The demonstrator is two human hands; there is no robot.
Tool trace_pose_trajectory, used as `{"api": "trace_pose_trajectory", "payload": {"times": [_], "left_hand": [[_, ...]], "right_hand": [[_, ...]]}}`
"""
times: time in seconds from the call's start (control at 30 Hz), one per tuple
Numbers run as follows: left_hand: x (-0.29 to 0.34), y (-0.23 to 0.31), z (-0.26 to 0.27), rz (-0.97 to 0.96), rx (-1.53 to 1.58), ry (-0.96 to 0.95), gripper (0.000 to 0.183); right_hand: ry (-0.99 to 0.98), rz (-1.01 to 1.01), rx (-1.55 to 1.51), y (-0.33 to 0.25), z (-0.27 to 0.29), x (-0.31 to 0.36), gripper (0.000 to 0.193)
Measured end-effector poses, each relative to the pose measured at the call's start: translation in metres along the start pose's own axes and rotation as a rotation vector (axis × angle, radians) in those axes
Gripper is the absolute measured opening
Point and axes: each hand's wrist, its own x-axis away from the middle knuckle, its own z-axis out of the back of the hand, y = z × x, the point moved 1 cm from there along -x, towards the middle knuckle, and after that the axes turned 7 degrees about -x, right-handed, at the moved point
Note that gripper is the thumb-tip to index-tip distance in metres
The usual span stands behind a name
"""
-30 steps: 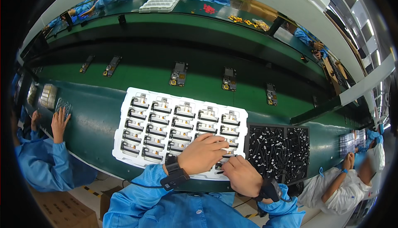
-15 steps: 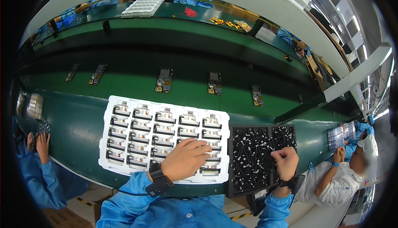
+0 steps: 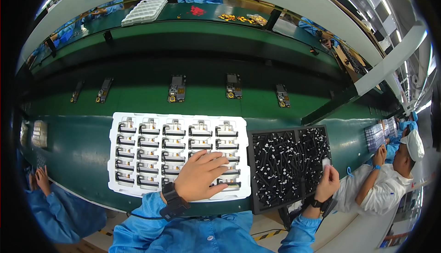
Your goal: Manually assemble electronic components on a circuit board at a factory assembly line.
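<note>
Far left, a co-worker's hand [image 3: 42, 178] rests at the bench edge. Next comes the white tray [image 3: 120, 161], rows of small parts in its pockets, sitting on the green bench [image 3: 78, 147]. The left hand [image 3: 200, 175] lies flat on the tray's lower right corner, fingers spread and open, gripping nothing. Just beside it, touching edge to edge, the black tray [image 3: 275, 161] is packed with small dark pieces. At its right edge the right hand [image 3: 327, 183] pinches a small pale piece [image 3: 325, 163] between its fingertips. Beyond, a seated person [image 3: 390, 179] in white works.
</note>
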Motion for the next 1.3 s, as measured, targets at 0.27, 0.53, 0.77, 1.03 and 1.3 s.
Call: {"api": "trace_pose_trajectory", "payload": {"times": [0.27,0.53,0.77,1.03,1.3], "left_hand": [[-0.003,0.020,-0.012,0.188,-0.029,0.000,0.039],[0.011,0.014,-0.010,0.248,0.009,-0.050,0.056],[-0.003,0.015,-0.010,0.243,0.159,0.023,0.070],[0.000,0.010,-0.008,0.203,0.122,0.068,0.051],[0.002,0.007,-0.008,0.204,0.152,0.046,0.055]], "right_hand": [[0.329,-0.549,0.251,0.206,0.109,0.141,0.031],[0.181,-0.369,0.213,0.148,0.052,0.134,0.048],[-0.868,0.560,-0.105,-0.207,-0.095,0.064,0.029],[-1.024,0.772,0.027,-0.204,-0.122,0.102,0.027],[-1.121,0.690,0.189,-0.230,-0.132,0.106,0.022]]}}
